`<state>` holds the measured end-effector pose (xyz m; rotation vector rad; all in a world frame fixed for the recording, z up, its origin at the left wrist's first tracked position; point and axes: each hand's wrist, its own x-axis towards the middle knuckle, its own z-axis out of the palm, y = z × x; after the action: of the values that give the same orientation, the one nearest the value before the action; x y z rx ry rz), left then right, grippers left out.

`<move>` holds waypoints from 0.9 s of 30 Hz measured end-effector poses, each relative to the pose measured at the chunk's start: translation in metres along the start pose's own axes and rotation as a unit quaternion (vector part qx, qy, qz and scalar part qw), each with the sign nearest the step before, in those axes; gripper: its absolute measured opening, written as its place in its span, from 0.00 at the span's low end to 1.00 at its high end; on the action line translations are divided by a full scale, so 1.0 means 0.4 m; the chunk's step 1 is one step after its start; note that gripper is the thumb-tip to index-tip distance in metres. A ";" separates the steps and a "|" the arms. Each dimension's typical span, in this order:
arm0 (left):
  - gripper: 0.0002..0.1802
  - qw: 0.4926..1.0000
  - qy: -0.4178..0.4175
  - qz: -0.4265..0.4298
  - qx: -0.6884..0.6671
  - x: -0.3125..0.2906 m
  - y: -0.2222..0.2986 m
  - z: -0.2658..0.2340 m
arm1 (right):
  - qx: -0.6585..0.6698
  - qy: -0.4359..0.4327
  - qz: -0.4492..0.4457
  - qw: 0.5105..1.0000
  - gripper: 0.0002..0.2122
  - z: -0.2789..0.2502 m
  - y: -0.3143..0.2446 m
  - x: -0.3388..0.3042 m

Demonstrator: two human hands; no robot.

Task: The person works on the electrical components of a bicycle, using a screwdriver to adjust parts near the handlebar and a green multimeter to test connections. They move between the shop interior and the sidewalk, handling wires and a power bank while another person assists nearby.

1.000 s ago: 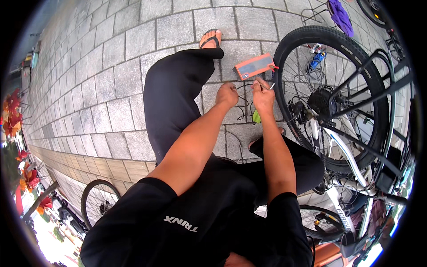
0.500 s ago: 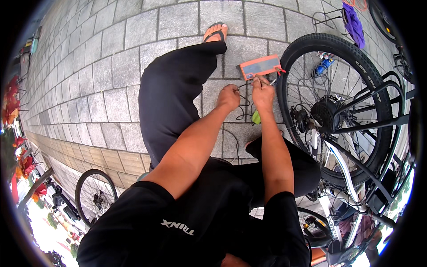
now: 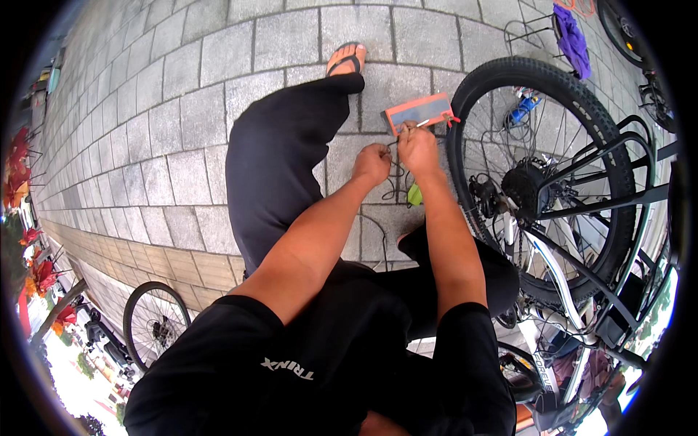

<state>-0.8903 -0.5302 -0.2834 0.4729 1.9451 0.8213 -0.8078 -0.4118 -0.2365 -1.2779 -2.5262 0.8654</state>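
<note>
My left hand (image 3: 372, 163) is closed on a thin dark cable (image 3: 395, 171), fingertips pinched together. Close beside it, my right hand (image 3: 419, 151) grips a slim tool (image 3: 422, 123) whose pale tip sticks out past the fingers; its kind is too small to tell. Just beyond the right hand lies an orange-edged grey box (image 3: 436, 107) on the paving, with a red clip (image 3: 452, 118) at its right corner. The cable loops loosely below the hands, near a bright green object (image 3: 414, 194). What the fingertips touch between them is partly hidden.
A bicycle's rear wheel (image 3: 465, 91) and white frame (image 3: 560, 272) stand close on my right. A blue object (image 3: 525, 109) shows through its spokes. Farther off are a purple cloth (image 3: 572, 43) and another wheel (image 3: 155, 323) at lower left. Stone paving (image 3: 225, 43) surrounds me.
My right hand has shifted slightly left and turned, and the tool's pale tip now shows above the fingers, pointing toward the box. My left hand stays nearly in place, still pinching the cable.
</note>
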 end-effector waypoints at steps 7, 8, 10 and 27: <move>0.14 0.999 -0.003 -0.028 -0.025 -0.018 0.008 -0.004 | 0.157 0.024 0.099 0.982 0.13 -0.003 0.023 -0.031; 0.15 0.999 -0.004 -0.031 -0.024 -0.013 0.003 -0.007 | 0.169 0.026 0.105 0.980 0.14 -0.009 0.014 -0.035; 0.15 1.000 -0.001 -0.028 -0.009 -0.011 -0.010 -0.013 | 0.178 0.031 0.108 0.977 0.14 -0.017 -0.005 -0.041; 0.10 0.982 0.003 0.099 0.164 0.013 -0.038 0.078 | -0.053 -0.166 0.247 0.953 0.13 -0.100 0.081 -0.388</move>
<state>-0.8653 -0.5265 -0.3079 0.8711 2.0715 0.6245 -0.6744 -0.5019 -0.2077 -2.0065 -2.5555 1.1373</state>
